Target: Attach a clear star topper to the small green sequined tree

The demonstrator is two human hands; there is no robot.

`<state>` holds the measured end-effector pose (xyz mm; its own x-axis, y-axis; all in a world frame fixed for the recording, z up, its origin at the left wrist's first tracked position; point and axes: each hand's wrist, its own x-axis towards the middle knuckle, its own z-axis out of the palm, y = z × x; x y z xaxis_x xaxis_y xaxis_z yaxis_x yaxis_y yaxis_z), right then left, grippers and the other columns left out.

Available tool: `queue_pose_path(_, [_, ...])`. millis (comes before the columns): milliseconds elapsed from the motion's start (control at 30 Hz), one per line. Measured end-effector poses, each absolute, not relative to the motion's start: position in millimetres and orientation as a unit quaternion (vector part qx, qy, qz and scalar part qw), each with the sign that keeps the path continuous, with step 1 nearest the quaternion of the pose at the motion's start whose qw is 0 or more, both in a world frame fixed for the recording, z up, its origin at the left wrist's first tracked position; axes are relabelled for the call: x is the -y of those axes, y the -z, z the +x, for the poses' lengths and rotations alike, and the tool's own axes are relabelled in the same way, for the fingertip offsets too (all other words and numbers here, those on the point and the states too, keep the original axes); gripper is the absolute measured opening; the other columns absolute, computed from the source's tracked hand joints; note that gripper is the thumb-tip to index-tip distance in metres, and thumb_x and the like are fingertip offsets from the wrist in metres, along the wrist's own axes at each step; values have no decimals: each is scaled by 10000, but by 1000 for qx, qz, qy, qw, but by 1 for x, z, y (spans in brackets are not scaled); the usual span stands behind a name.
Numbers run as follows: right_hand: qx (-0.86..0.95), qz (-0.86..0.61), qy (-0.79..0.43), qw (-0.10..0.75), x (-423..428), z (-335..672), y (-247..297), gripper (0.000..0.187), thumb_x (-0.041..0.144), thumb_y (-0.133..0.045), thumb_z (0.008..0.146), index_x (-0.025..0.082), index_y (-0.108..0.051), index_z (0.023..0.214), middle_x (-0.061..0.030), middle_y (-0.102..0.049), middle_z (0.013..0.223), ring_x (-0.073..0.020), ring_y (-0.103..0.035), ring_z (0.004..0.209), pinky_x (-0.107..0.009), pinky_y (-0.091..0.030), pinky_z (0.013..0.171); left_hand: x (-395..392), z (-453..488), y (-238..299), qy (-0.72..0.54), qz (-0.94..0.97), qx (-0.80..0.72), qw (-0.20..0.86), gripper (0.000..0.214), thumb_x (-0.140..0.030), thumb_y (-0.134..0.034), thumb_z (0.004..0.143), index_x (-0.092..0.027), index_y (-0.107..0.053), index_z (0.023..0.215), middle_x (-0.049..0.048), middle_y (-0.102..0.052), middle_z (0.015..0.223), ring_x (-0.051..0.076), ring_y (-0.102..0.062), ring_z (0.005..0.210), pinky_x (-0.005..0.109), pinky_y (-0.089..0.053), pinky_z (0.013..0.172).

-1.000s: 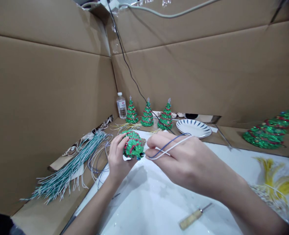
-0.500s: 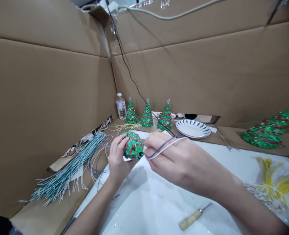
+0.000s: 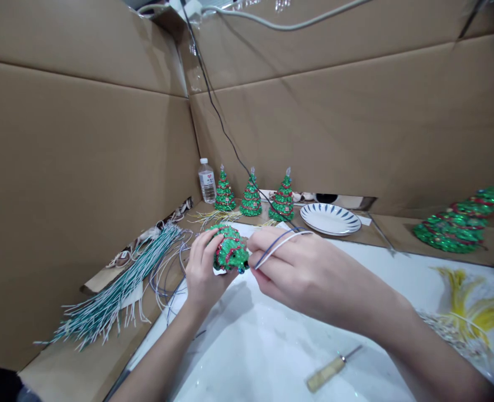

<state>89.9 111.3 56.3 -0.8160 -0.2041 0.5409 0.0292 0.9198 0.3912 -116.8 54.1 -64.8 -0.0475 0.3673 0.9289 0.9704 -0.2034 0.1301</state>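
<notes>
My left hand (image 3: 203,268) is wrapped round a small glittery green Christmas tree (image 3: 231,251) with red garlands, held tipped so that its tip points toward my right hand. My right hand (image 3: 289,262) is pinched on a pair of wires (image 3: 276,245), one white and one blue, right at the tree's tip. The wires loop back over the fingers. Whether their ends sit inside the tip cannot be seen, as the fingertips cover that spot. On the white tabletop (image 3: 247,346) below lies a wooden-handled awl (image 3: 333,368).
Three small trees (image 3: 251,195) stand at the back beside a water bottle (image 3: 207,181) and a striped plate (image 3: 329,219). Green and white wires (image 3: 125,296) lie left, yellow wires (image 3: 469,301) right. A larger tree (image 3: 459,223) leans at right. Cardboard walls (image 3: 335,111) enclose the table.
The tree in my left hand has shifted slightly right, and its tip now meets my right fingertips. The wire length that showed between them is hidden.
</notes>
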Motion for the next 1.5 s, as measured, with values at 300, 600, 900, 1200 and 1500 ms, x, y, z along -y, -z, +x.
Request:
queue_pose_path(300, [924, 26, 249, 291, -108, 91, -56, 104, 52, -536, 777, 127, -602, 750, -82, -613, 780, -213, -586, 759, -336, -452, 603, -55, -115, 65, 466, -609, 557, 319, 572, -293, -698, 737, -209, -473, 1257, 138, -556, 1244, 291, -520, 1179, 483, -440, 997])
queue_pose_path(600, [915, 34, 267, 301, -107, 90, -57, 68, 63, -589, 737, 126, -613, 731, -74, -625, 738, -209, -586, 697, -331, -451, 589, -54, -115, 64, 463, -618, 554, 311, 569, -303, -695, 738, -206, -484, 1257, 141, -562, 1245, 293, -522, 1186, 480, -437, 995])
queue_pose_path(900, [916, 23, 265, 301, -102, 90, -59, 54, 77, -623, 732, 125, -620, 706, -77, -618, 703, -218, -572, 659, -337, -449, 581, -54, -116, 64, 458, -620, 548, 325, 597, -273, -703, 730, -216, -472, 1278, 142, -551, 1256, 302, -504, 1206, 491, -422, 1015])
queue_pose_path(1200, [942, -14, 67, 328, -105, 94, -62, 132, 102, -566, 822, 112, -681, 758, -71, -650, 805, -152, -595, 736, -277, -475, 641, -53, -112, 63, 462, -619, 557, 306, 628, -293, -738, 686, -207, -473, 1250, 142, -560, 1241, 292, -527, 1172, 469, -445, 982])
queue_pose_path(1500, [933, -41, -30, 355, -115, 88, -59, 135, 108, -590, 827, 128, -708, 764, -36, -659, 735, -108, -586, 673, -221, -432, 602, -56, -106, 63, 478, -608, 569, 280, 601, -251, -735, 678, -208, -485, 1223, 117, -582, 1200, 265, -562, 1125, 440, -473, 962])
